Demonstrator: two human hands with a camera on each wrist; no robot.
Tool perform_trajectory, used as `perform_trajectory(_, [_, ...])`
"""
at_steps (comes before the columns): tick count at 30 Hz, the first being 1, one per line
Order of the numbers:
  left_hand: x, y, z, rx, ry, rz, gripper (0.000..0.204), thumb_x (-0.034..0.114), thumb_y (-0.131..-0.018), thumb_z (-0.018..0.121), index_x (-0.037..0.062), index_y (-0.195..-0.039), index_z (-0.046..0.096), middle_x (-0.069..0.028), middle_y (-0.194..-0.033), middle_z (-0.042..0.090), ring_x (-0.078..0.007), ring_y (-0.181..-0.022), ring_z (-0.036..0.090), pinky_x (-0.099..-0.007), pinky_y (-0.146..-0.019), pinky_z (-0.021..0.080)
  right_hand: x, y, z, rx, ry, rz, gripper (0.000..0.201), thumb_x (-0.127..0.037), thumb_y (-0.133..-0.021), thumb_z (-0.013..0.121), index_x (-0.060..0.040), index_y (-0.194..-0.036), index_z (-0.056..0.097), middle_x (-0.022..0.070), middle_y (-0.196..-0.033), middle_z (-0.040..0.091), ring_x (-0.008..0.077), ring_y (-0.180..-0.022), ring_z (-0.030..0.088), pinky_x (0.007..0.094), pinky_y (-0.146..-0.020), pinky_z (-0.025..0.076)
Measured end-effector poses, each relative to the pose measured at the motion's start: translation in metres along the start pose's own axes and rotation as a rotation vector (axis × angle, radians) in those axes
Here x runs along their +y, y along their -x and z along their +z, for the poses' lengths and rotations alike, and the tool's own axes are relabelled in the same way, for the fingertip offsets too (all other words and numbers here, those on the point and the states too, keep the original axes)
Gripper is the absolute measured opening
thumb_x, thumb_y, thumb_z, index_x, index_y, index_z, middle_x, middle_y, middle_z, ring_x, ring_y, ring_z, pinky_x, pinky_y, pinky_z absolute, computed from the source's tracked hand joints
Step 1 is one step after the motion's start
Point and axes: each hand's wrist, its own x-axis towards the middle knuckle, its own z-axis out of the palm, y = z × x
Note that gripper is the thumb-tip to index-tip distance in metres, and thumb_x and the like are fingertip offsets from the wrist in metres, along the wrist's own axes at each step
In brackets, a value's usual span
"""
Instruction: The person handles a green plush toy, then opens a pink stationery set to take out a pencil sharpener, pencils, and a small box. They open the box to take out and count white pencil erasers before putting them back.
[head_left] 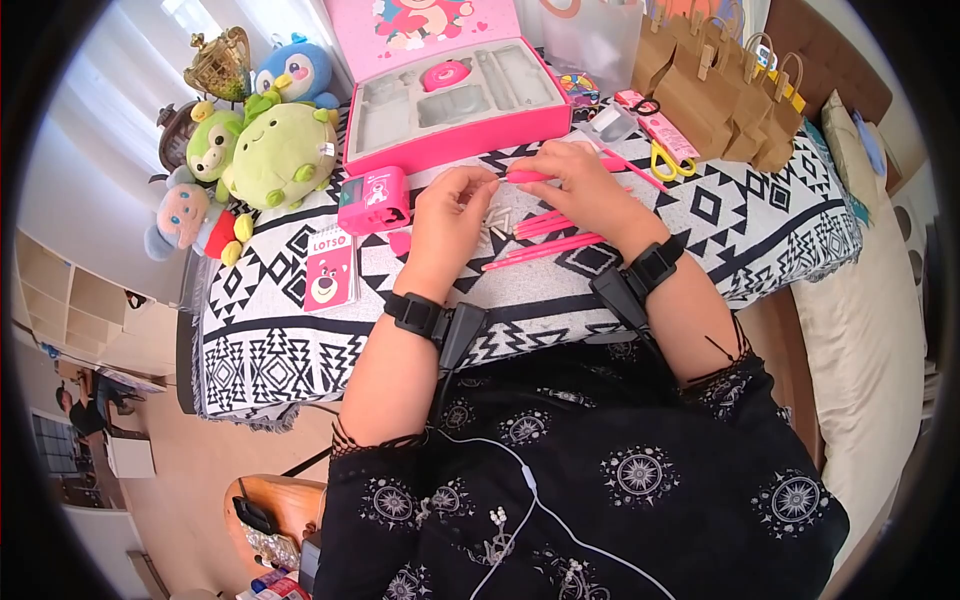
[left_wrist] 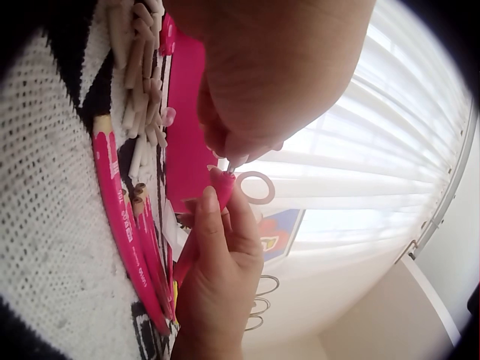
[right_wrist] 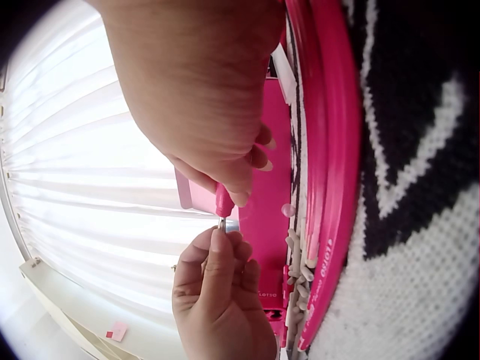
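My right hand (head_left: 575,185) grips a pink pen-shaped tool (head_left: 527,177) above the patterned cloth. Thumb and fingertips of my left hand (head_left: 452,212) pinch the narrow metal tip (right_wrist: 222,223) at the tool's end. Both hands meet there, as the right wrist view shows, with the tool's pink end (right_wrist: 223,199) just above the pinch. On the cloth below the hands lie several short white sticks (left_wrist: 137,97), like eraser refills. Pink pencils (head_left: 545,252) lie beside them, under my right wrist.
An open pink gift box (head_left: 455,146) with a moulded tray stands behind the hands. To the left are a pink boxy device (head_left: 372,200), a Lotso notepad (head_left: 330,275) and plush toys (head_left: 285,150). Yellow-handled scissors (head_left: 672,162) and brown paper bags (head_left: 715,110) are at right.
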Motion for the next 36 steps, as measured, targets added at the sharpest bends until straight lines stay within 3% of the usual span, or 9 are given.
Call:
perform_trajectory(12, [-0.001, 0.001, 0.001, -0.124, 0.111, -0.088, 0.014, 0.010, -0.092, 0.067, -0.0020, -0.100, 0.068, -0.0030, -0.084, 0.068, -0.0071, -0.077, 0.060, -0.0223, -0.071, 0.049, 0.002, -0.001, 0.003, -0.047, -0.113, -0.026, 0.024, -0.018, -0.082, 0.072, -0.0105, -0.105, 0.072, 0.0093, -0.084, 0.064, 0.0279, -0.081, 0.062, 0.0395, -0.073, 0.047])
perform_trajectory(14, [-0.003, -0.001, 0.000, -0.167, 0.358, -0.233, 0.018, 0.014, -0.096, 0.063, -0.0024, -0.103, 0.068, -0.0046, -0.088, 0.069, -0.0088, -0.080, 0.062, -0.0224, -0.075, 0.050, 0.004, -0.001, 0.005, -0.032, -0.136, -0.017, 0.024, -0.018, -0.083, 0.072, -0.0099, -0.105, 0.072, 0.0098, -0.084, 0.064, 0.0279, -0.081, 0.063, 0.0391, -0.072, 0.048])
perform_trajectory(20, [-0.009, -0.006, -0.003, -0.242, 0.675, -0.346, 0.020, 0.015, -0.099, 0.058, -0.0006, -0.111, 0.064, -0.0065, -0.096, 0.069, -0.0102, -0.083, 0.065, -0.0234, -0.078, 0.052, 0.003, -0.001, 0.005, -0.024, -0.186, 0.002, 0.023, -0.017, -0.083, 0.071, -0.0074, -0.104, 0.071, 0.0108, -0.084, 0.064, 0.0281, -0.080, 0.062, 0.0386, -0.072, 0.048])
perform_trajectory(36, [-0.018, -0.005, 0.003, -0.263, 0.745, -0.302, 0.013, 0.014, -0.097, 0.061, 0.0018, -0.102, 0.063, -0.0037, -0.091, 0.068, -0.0084, -0.080, 0.062, -0.0217, -0.076, 0.050, 0.003, -0.002, 0.006, -0.051, -0.156, -0.078, 0.023, -0.016, -0.085, 0.070, -0.0058, -0.105, 0.070, 0.0095, -0.084, 0.063, 0.0286, -0.081, 0.060, 0.0374, -0.075, 0.046])
